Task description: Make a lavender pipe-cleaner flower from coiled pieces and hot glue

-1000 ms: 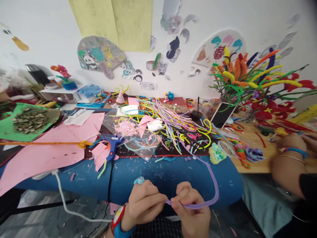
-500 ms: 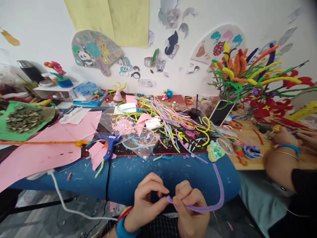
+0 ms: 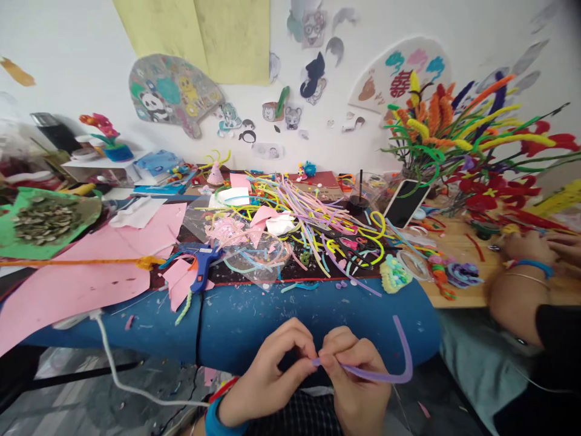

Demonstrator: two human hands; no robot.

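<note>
Left hand (image 3: 284,366) and right hand (image 3: 356,372): fingers clamped on one bent, fuzzy purple stem (image 3: 385,376), before one rounded blue counter edge (image 3: 245,321).

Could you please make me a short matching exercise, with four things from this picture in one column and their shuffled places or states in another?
Things
1. fuzzy purple stem
2. glue gun
3. phone
4. green sheet

Places or states
A. tilted, near the bunch of fuzzy flowers
B. under a heap of small brownish bits
C. gripped by the right hand, tip at the left hand
D. partly over a pink scrap

Pairs: 1-C, 2-D, 3-A, 4-B
</note>
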